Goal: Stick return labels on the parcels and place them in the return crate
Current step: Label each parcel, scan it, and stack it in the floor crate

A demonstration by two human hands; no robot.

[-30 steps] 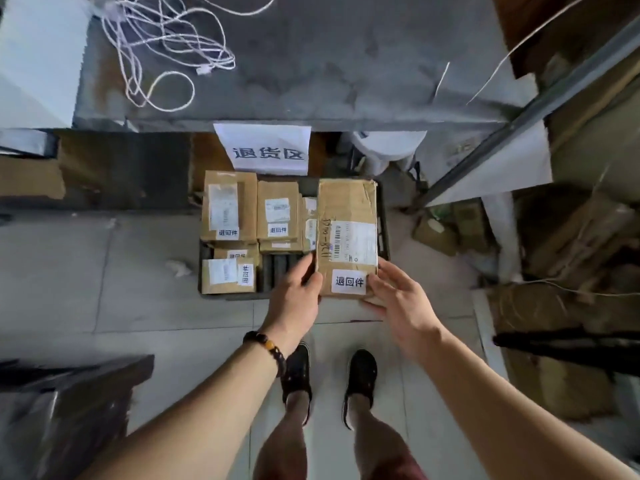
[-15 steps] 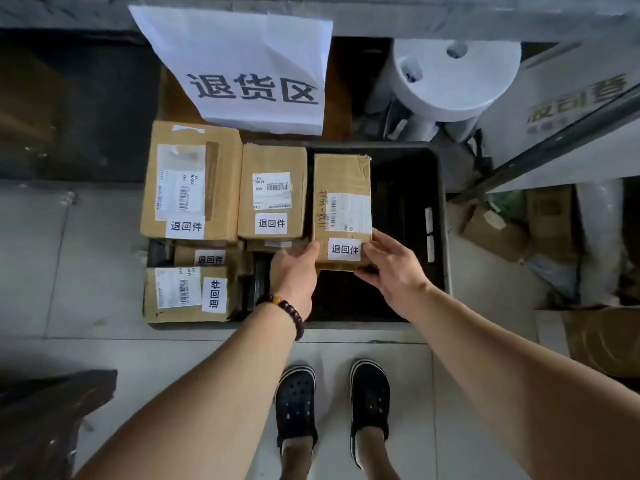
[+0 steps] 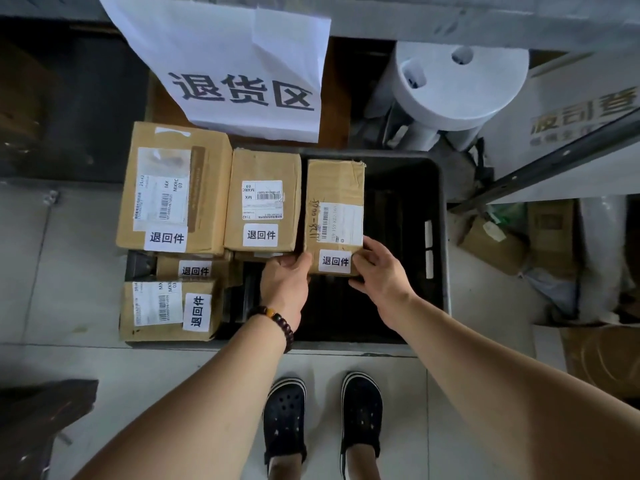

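Grey tiled floor (image 3: pixel 69 254) fills the view, with a dark plastic crate (image 3: pixel 440 237) set on it and a paper sign (image 3: pixel 221 39) hanging just beyond the crate's far edge. You stand at the crate's near edge, both arms reaching in. Your left hand (image 3: pixel 285 285) grips the near left corner of a brown parcel (image 3: pixel 334 185). Your right hand (image 3: pixel 381 271) grips its near right corner, fingers curled round the edge. The parcel is inside the crate, near its middle, with its white return label (image 3: pixel 335 260) facing up between your hands. Whether it already rests on the crate's bottom cannot be told. Other labelled parcels (image 3: pixel 173 188) fill the crate's left side, some stacked. The likely risks: letting go too early could make the parcel drop and tip, and your left fingers could be pinched against the neighbouring box.
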